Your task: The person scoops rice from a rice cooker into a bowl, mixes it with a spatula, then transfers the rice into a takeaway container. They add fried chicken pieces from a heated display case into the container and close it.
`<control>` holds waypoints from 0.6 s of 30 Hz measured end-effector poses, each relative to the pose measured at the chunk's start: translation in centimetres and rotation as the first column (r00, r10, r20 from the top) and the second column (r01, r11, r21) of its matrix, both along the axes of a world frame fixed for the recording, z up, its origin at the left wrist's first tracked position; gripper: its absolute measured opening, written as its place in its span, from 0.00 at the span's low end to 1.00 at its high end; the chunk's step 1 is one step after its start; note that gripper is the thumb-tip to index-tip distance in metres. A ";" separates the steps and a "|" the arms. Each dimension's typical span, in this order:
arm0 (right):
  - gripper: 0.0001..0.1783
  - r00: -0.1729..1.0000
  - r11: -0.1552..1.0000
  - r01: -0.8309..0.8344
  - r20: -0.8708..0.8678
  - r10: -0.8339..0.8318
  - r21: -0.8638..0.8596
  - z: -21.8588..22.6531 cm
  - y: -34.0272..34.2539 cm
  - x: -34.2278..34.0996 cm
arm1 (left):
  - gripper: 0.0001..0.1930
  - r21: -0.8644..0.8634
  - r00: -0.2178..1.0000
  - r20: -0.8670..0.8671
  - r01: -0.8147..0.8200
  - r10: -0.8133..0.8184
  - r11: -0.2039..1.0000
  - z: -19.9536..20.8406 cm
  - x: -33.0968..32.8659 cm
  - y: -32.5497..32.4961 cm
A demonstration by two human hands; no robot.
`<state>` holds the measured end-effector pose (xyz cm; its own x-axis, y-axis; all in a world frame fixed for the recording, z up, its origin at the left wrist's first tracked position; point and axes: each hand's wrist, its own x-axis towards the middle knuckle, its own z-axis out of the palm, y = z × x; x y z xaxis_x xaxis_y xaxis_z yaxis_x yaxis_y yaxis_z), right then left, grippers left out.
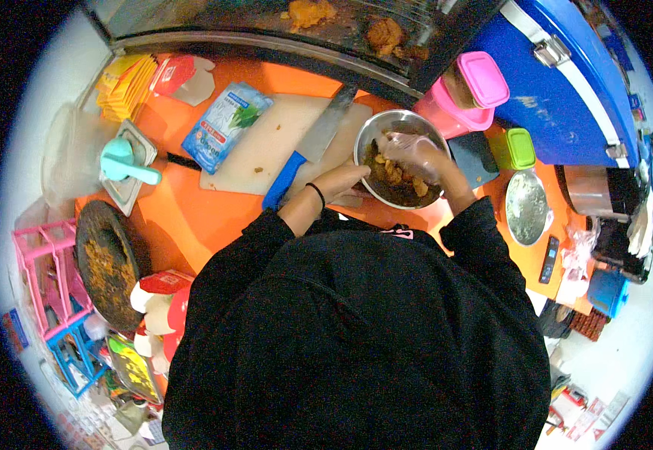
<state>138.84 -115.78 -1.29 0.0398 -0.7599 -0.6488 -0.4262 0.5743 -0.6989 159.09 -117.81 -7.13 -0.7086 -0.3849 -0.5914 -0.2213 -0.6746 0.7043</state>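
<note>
A round metal bowl [431,124] holds browned food pieces [392,174] in a dark sauce or seasoning. My left hand [343,182], with a dark band at the wrist, grips the bowl's left rim, its thumb at the edge. Inside the bowl, over the food, is my right hand [416,156], covered by a clear plastic glove. The glove's folds and glare hide how its fingers are set. Just left of the bowl, a knife [329,124] with a blue handle [284,180] lies across a pale cutting board [255,139].
A blue packet [227,126] lies on the board's left part. Further left sit a metal tray [125,196] with a turquoise scoop [120,160] and a dark stone mortar [109,262]. Pink containers [454,109], a green-lidded tub [520,148] and a large blue cooler [559,97] stand right.
</note>
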 end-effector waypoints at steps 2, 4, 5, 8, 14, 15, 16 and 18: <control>0.35 0.992 0.998 0.016 0.123 -0.008 -0.060 1.4 0.1 -0.6 | 0.23 0.011 0.999 0.046 0.000 0.000 1.000 0.1 0.2 0.4; 0.32 0.971 0.981 -0.189 -0.155 0.181 -0.039 2.0 0.8 0.1 | 0.23 0.042 0.997 -0.059 -0.052 0.055 0.998 0.3 0.6 0.5; 0.31 0.794 0.902 -0.431 -0.467 0.389 0.019 1.9 1.4 0.7 | 0.23 0.064 0.993 -0.077 -0.087 0.092 0.994 0.5 0.8 0.7; 0.25 0.116 0.509 -0.860 -0.960 0.256 0.031 -0.1 3.5 3.6 | 0.24 -0.054 0.981 0.001 -0.194 0.195 0.979 1.1 1.2 2.2; 0.24 0.374 0.725 -0.688 -0.872 0.318 -0.031 -2.0 3.5 5.4 | 0.25 -0.080 0.975 -0.007 -0.223 0.223 0.971 2.3 2.9 3.4; 0.23 0.438 0.710 -0.700 -0.832 0.341 -0.077 -1.2 2.6 5.3 | 0.25 -0.051 0.980 0.006 -0.201 0.201 0.978 2.7 3.6 3.4; 0.23 0.670 0.753 -0.626 -0.635 0.385 -0.203 0.1 2.1 4.9 | 0.24 -0.026 0.981 0.010 -0.195 0.195 0.980 3.3 4.4 3.5; 0.24 0.972 0.969 -0.227 -0.084 0.219 -0.093 3.0 0.7 5.0 | 0.25 -0.050 0.987 -0.073 -0.150 0.146 0.987 4.7 6.6 3.7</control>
<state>143.88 -115.06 1.75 0.1716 -0.7993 -0.5760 -0.5873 0.3864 -0.7112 165.71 -114.12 -2.39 -0.6795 -0.5193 -0.5183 -0.0720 -0.6559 0.7514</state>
